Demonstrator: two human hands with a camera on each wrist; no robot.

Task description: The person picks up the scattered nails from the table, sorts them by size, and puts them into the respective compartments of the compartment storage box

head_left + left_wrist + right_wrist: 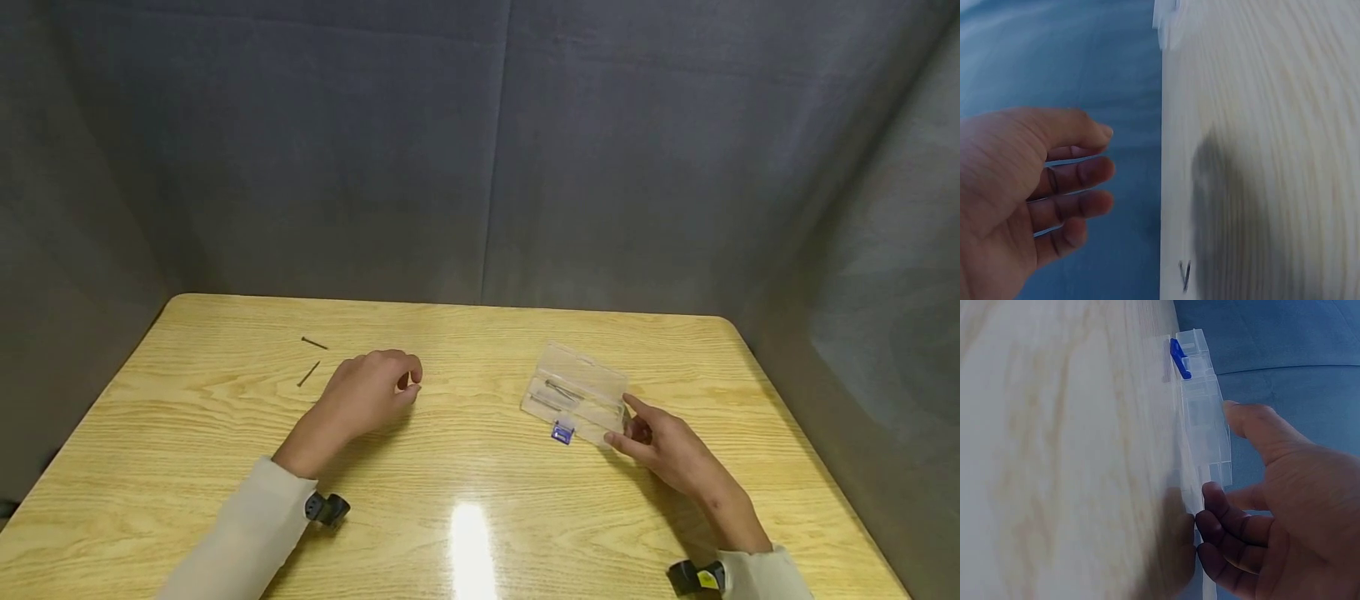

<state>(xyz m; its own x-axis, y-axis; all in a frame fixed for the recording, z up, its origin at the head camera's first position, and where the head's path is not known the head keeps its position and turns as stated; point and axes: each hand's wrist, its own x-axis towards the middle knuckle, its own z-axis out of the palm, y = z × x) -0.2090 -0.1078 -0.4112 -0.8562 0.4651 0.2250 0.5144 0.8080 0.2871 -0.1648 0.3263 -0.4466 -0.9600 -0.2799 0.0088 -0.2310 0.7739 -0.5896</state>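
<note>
An open clear plastic box (pixel 579 372) with a blue latch (pixel 562 432) lies on the table, right of the middle. Inside are several thin metal pieces (pixel 561 390), like screws or nails. My right hand (pixel 671 450) holds the right end of this box, thumb at its near corner and index finger at the far side. In the right wrist view, the thumb meets the box wall (pixel 1204 419). My left hand (pixel 367 392) hovers above the table with loosely bent fingers and nothing between them. Beyond its wrist lie two dark screws or nails (pixel 315 342).
The wood-grain table (pixel 465 467) has rounded far corners. Dark grey cloth (pixel 337 167) hangs behind it and along both sides. A bright light reflection (pixel 472 550) shows on the near part of the tabletop.
</note>
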